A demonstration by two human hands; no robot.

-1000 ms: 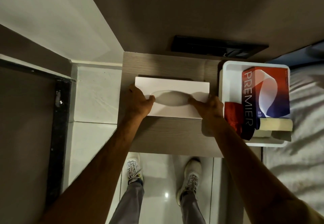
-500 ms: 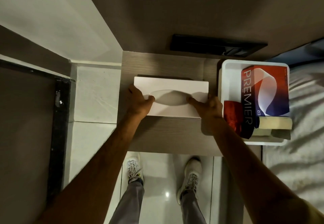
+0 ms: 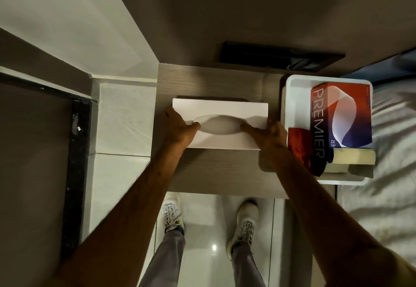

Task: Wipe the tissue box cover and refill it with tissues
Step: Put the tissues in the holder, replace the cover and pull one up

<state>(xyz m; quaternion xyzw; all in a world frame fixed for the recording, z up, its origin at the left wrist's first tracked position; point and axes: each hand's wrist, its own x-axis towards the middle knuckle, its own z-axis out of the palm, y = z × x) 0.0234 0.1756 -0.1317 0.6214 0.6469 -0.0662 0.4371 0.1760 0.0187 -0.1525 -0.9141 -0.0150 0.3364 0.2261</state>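
Tissue box cover, smooth white rectangle

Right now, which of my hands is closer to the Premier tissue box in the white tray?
Right. Your right hand grips the white cover's right end, just beside the tray holding the Premier box. Your left hand grips the cover's far left end.

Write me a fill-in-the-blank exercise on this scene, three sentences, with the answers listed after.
1. Both hands, the left hand and the right hand, hold the white ____.
2. The opening in the tissue box cover has an ____ shape.
3. The red and blue tissue box in the white tray bears the word ____.

Answers: tissue box cover; oval; PREMIER
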